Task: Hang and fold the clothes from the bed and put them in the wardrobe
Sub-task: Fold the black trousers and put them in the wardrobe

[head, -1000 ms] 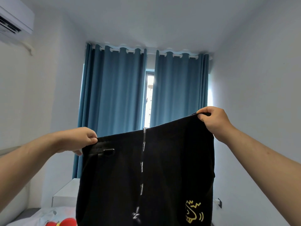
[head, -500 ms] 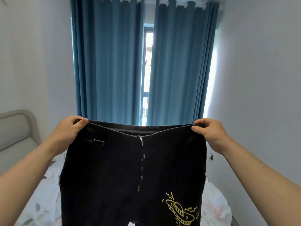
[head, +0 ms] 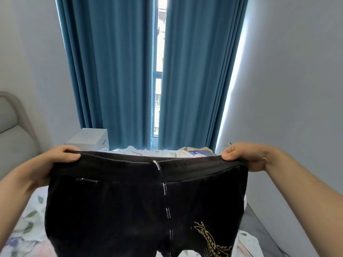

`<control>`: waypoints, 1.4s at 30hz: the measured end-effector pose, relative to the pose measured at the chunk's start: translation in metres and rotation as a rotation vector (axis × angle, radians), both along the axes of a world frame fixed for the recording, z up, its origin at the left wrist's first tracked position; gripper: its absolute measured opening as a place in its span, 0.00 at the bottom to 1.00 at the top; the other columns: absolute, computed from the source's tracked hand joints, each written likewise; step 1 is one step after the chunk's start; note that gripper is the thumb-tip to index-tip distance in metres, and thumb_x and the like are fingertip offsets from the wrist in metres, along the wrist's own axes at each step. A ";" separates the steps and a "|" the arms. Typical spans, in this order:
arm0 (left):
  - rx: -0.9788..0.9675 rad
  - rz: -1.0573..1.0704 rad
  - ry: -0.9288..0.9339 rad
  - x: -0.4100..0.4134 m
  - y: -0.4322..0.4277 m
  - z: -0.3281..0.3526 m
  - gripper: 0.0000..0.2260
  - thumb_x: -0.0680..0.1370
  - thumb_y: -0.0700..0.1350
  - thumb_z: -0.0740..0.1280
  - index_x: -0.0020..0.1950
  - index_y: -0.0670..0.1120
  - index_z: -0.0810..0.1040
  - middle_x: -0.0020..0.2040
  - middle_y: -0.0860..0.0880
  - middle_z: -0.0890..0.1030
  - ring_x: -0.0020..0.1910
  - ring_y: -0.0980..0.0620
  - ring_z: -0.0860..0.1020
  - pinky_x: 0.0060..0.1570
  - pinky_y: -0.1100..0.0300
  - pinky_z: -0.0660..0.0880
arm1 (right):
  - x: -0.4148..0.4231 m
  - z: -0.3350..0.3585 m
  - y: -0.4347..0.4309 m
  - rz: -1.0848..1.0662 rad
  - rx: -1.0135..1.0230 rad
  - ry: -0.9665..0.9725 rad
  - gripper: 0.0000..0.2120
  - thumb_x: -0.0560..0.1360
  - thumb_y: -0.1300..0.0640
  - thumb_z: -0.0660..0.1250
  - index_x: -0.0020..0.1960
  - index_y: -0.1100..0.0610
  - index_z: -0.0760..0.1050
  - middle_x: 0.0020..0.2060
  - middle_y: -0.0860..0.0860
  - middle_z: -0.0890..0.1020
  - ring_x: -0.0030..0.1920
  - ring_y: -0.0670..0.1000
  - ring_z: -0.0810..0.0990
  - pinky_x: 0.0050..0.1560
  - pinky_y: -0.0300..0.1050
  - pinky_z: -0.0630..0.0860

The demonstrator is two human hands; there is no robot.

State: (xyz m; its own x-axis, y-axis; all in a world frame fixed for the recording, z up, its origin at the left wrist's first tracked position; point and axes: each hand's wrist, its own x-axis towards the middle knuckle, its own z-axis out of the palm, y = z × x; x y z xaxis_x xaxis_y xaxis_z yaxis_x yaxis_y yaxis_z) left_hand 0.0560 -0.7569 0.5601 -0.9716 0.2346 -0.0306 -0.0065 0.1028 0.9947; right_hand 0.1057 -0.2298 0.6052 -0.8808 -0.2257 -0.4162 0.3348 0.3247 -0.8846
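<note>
both arms outstretched, left hand (head: 55,158) and right hand (head: 246,156) each in a pinching grip.

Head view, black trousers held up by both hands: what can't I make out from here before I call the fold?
- Black trousers: legs cut off by the bottom edge, so length and hems are unseen.
- Bed: mostly hidden behind the trousers; other clothes cannot be counted.
- Drawstring: printed text too small to read.
- Left hand and right hand: fingers behind the waistband are hidden.
- Wardrobe: not in view.
</note>
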 end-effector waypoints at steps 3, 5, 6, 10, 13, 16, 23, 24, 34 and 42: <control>0.048 -0.085 -0.056 0.000 0.022 -0.017 0.30 0.41 0.49 0.83 0.38 0.38 0.83 0.35 0.39 0.81 0.30 0.47 0.82 0.28 0.61 0.79 | -0.008 -0.021 0.007 -0.012 0.031 -0.062 0.09 0.69 0.66 0.72 0.32 0.60 0.76 0.30 0.53 0.79 0.30 0.48 0.79 0.32 0.38 0.75; 0.035 -0.119 -0.145 -0.006 0.035 -0.042 0.28 0.40 0.51 0.85 0.35 0.42 0.85 0.36 0.40 0.82 0.31 0.47 0.82 0.30 0.60 0.79 | -0.017 -0.049 0.015 -0.052 0.030 -0.124 0.10 0.70 0.67 0.71 0.34 0.60 0.72 0.30 0.53 0.77 0.29 0.48 0.77 0.32 0.38 0.75; 0.014 -0.120 -0.201 -0.013 0.039 -0.061 0.30 0.40 0.52 0.85 0.37 0.41 0.85 0.38 0.39 0.83 0.34 0.46 0.83 0.32 0.59 0.80 | -0.022 -0.066 0.019 -0.076 0.035 -0.155 0.11 0.72 0.68 0.70 0.34 0.60 0.71 0.30 0.53 0.76 0.29 0.48 0.77 0.32 0.38 0.75; -0.174 -0.095 -0.406 -0.039 0.054 -0.149 0.35 0.54 0.52 0.84 0.52 0.32 0.80 0.50 0.33 0.83 0.47 0.37 0.82 0.49 0.49 0.77 | -0.036 -0.153 0.027 -0.096 0.175 -0.243 0.15 0.78 0.70 0.63 0.34 0.60 0.75 0.29 0.53 0.78 0.30 0.49 0.77 0.34 0.40 0.73; -0.362 -0.071 -0.487 -0.049 0.069 -0.226 0.29 0.62 0.53 0.80 0.52 0.33 0.79 0.45 0.37 0.83 0.43 0.40 0.81 0.44 0.51 0.73 | -0.045 -0.231 0.028 -0.073 0.341 -0.217 0.14 0.76 0.68 0.65 0.33 0.60 0.74 0.30 0.53 0.73 0.32 0.51 0.70 0.36 0.42 0.67; -0.485 0.003 -0.517 -0.043 0.093 -0.290 0.11 0.71 0.44 0.77 0.45 0.38 0.82 0.37 0.43 0.84 0.39 0.44 0.82 0.40 0.56 0.74 | -0.050 -0.312 0.027 -0.175 0.480 -0.200 0.05 0.75 0.64 0.70 0.40 0.63 0.80 0.35 0.56 0.81 0.37 0.51 0.77 0.38 0.42 0.73; -0.721 0.383 -0.353 -0.050 0.142 -0.429 0.06 0.75 0.48 0.71 0.39 0.51 0.83 0.34 0.52 0.82 0.37 0.51 0.80 0.37 0.55 0.74 | -0.064 -0.455 0.011 -0.438 0.537 -0.064 0.05 0.74 0.57 0.73 0.40 0.49 0.83 0.37 0.43 0.82 0.44 0.46 0.81 0.47 0.43 0.76; -0.693 0.445 -0.345 -0.053 0.151 -0.446 0.06 0.76 0.48 0.70 0.40 0.52 0.83 0.34 0.52 0.83 0.37 0.51 0.80 0.38 0.54 0.75 | -0.068 -0.474 0.009 -0.488 0.537 -0.036 0.04 0.76 0.56 0.71 0.45 0.50 0.84 0.39 0.42 0.82 0.47 0.48 0.81 0.49 0.43 0.75; -0.686 0.785 -0.208 -0.164 0.174 -0.660 0.11 0.78 0.49 0.67 0.52 0.42 0.80 0.58 0.38 0.74 0.57 0.39 0.75 0.63 0.45 0.72 | -0.176 -0.709 0.015 -0.605 0.756 0.308 0.07 0.80 0.62 0.64 0.54 0.63 0.79 0.57 0.55 0.70 0.58 0.56 0.73 0.61 0.45 0.69; -0.962 0.833 -0.050 -0.201 0.197 -0.753 0.14 0.82 0.48 0.61 0.57 0.36 0.73 0.55 0.35 0.76 0.59 0.34 0.70 0.60 0.41 0.66 | -0.203 -0.816 0.014 -0.615 0.915 0.438 0.09 0.79 0.62 0.63 0.58 0.62 0.75 0.53 0.60 0.79 0.56 0.63 0.74 0.58 0.56 0.67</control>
State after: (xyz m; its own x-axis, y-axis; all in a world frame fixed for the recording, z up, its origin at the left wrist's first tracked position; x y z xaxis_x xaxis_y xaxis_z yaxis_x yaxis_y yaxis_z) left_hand -0.1447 -0.5596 -0.1931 -0.8066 -0.5804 0.1114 -0.4512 0.7265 0.5183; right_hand -0.0971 -0.2159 -0.2110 -0.8449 0.5101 0.1609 0.3825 0.7864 -0.4850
